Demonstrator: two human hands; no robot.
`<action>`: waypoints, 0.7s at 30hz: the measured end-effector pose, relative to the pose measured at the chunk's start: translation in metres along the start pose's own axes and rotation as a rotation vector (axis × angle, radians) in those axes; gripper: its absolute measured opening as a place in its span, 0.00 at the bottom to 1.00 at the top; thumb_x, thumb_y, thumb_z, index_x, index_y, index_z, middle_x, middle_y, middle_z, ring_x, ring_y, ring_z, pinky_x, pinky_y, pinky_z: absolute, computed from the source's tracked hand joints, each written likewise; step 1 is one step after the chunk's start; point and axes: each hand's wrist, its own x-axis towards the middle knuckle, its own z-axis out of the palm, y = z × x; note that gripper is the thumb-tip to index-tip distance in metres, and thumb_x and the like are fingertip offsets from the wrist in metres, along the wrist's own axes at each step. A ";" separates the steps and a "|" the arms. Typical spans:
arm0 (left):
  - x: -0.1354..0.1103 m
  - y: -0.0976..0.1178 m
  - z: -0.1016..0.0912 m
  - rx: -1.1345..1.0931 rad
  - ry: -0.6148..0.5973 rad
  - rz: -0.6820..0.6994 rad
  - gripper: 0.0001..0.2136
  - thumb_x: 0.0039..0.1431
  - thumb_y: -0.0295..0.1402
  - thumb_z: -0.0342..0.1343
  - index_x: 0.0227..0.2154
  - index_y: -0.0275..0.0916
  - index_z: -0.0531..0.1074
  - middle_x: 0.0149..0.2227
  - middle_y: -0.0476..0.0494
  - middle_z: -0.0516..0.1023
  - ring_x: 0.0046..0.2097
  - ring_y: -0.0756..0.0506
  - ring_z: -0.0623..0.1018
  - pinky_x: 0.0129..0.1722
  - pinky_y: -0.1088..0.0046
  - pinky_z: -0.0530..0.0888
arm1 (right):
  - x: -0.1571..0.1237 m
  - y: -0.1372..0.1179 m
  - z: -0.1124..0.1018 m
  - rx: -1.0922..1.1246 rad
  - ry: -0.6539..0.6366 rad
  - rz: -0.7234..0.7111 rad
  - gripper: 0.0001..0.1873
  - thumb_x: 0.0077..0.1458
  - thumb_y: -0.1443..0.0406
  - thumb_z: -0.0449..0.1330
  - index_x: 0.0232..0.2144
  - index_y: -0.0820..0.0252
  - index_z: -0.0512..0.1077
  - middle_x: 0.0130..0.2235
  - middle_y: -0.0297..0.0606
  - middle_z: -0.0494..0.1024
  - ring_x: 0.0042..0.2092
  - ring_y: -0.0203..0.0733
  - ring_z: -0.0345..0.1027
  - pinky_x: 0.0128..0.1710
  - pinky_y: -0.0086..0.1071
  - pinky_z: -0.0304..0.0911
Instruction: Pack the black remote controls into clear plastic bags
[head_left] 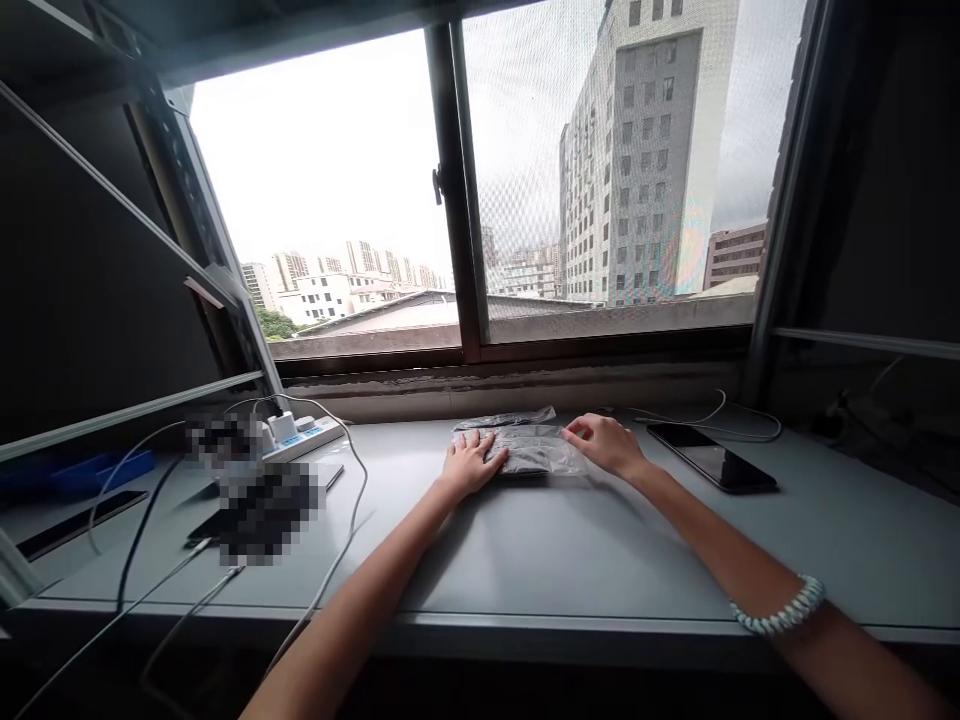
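A clear plastic bag [536,452] with something dark and flat inside lies near the back of the grey desk. My left hand [466,464] rests flat on the bag's left part, fingers spread and pressing down. At the bag's right end, my right hand [609,445] has thumb and fingers pinched together on the loose, see-through edge. Just behind lies another dark, plastic-wrapped packet [514,419], partly hidden by the front bag. What exactly the bag contains cannot be made out.
A black phone [712,457] lies right of my right hand, with a white cable [750,425] behind it. On the left are a white power strip [311,437], several trailing cables and a blurred-out dark device [270,510]. The window [471,300] stands behind the desk [562,560].
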 end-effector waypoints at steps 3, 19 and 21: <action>0.000 0.010 -0.005 0.041 0.069 0.074 0.27 0.61 0.49 0.34 0.59 0.43 0.55 0.63 0.41 0.51 0.64 0.36 0.44 0.59 0.51 0.44 | -0.001 -0.002 0.002 0.031 -0.010 -0.058 0.14 0.52 0.54 0.52 0.30 0.52 0.74 0.40 0.35 0.75 0.38 0.41 0.68 0.31 0.31 0.55; 0.041 0.035 -0.005 -0.195 -0.097 0.406 0.45 0.42 0.61 0.51 0.62 0.50 0.42 0.65 0.45 0.39 0.65 0.38 0.37 0.60 0.52 0.42 | 0.002 0.002 0.004 0.094 -0.045 -0.138 0.13 0.51 0.55 0.53 0.30 0.53 0.74 0.40 0.35 0.74 0.34 0.38 0.67 0.31 0.31 0.57; 0.045 0.029 -0.004 -0.182 -0.112 0.348 0.47 0.40 0.62 0.51 0.62 0.51 0.42 0.65 0.44 0.37 0.64 0.37 0.35 0.59 0.48 0.40 | 0.002 0.002 0.004 0.088 -0.060 -0.147 0.13 0.51 0.55 0.52 0.30 0.53 0.74 0.40 0.35 0.74 0.33 0.38 0.67 0.31 0.31 0.57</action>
